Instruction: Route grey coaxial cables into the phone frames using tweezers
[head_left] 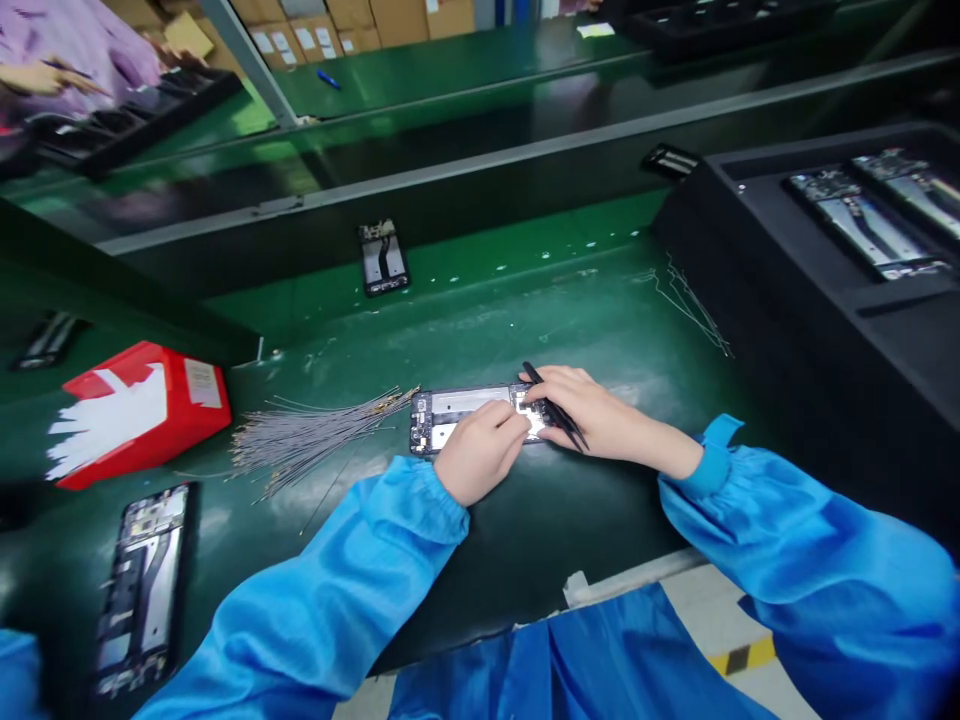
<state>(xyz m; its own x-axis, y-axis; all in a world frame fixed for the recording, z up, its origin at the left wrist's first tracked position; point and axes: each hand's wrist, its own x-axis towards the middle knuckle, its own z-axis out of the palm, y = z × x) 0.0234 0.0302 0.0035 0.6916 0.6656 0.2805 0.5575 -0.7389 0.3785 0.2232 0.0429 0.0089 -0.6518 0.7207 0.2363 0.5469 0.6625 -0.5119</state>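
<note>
An opened phone (457, 403) lies flat on the green mat, its circuit board end toward the right. Bent over its middle and right part is my left hand (480, 452), fingers closed and fingertips at the board; whatever they pinch is too small or hidden to make out. At the phone's right end, my right hand (574, 405) holds black tweezers (559, 412) lying across the fingers, while its fingertips touch the board. Just left of the phone spreads a bundle of thin grey cables (307, 440) with gold-coloured ends.
A red bin (202, 390) with white slips stands at the left. Other opened phones lie at the lower left (146, 590) and at the back (382, 257). A black tray (795, 320) bearing phones rises at the right, beside loose wires (694, 310). Beyond the divider, a person in pink (75, 45) works.
</note>
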